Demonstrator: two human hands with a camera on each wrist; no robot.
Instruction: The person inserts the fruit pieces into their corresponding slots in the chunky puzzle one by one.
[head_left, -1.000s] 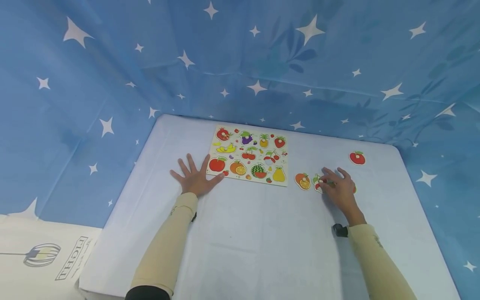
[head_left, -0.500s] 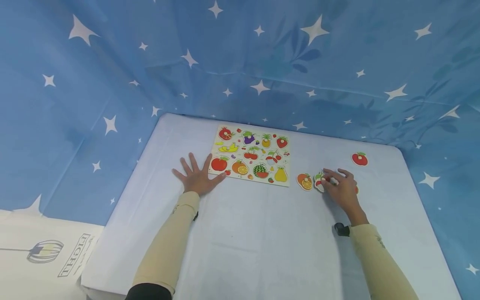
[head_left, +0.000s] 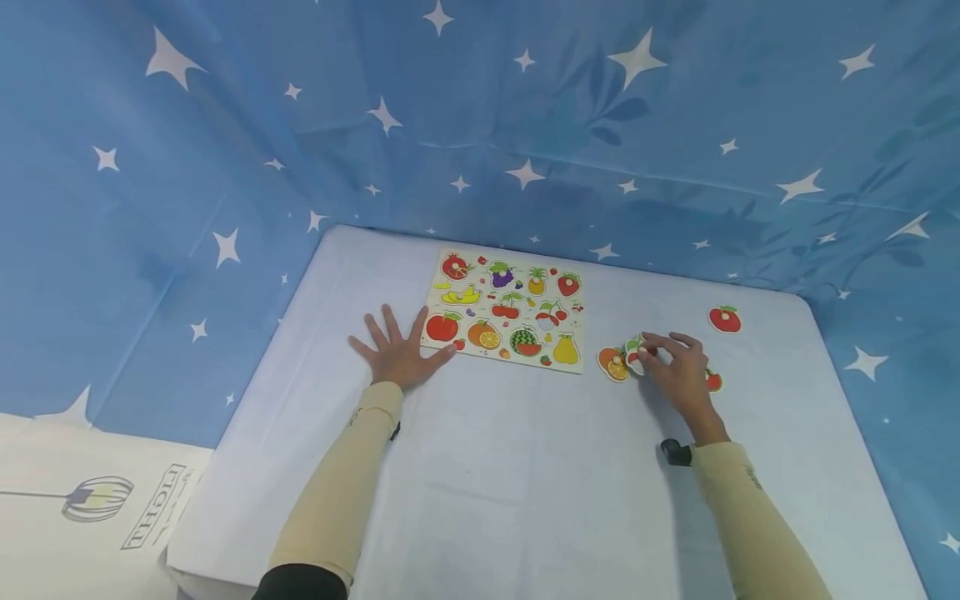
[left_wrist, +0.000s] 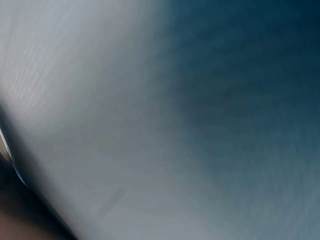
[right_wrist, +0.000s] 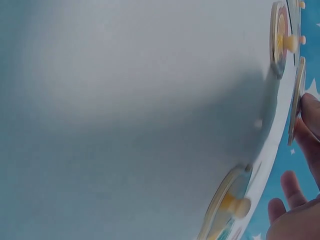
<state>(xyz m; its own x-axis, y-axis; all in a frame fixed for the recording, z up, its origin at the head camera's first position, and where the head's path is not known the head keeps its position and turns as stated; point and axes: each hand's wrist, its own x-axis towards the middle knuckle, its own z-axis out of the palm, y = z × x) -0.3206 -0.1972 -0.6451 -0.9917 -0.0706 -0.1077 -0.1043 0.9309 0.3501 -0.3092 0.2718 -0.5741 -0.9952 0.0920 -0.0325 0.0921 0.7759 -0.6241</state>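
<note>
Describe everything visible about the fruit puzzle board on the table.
The puzzle board is a flat, pale yellow rectangle, seemingly wood, lying face up on the white-covered table near its far edge. It shows rows of bright fruit shapes: pomegranate, grapes, pineapple, strawberry, banana, cherries, apple, orange, watermelon, pear. Whether each is a seated piece or a printed recess cannot be told. The left hand lies flat with fingers spread at its near left corner, thumb reaching the edge. Loose fruit pieces lie apart to its right.

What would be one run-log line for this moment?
left hand: flat on table, beside puzzle board | right hand: pinches fruit piece | orange piece: adjacent
</note>
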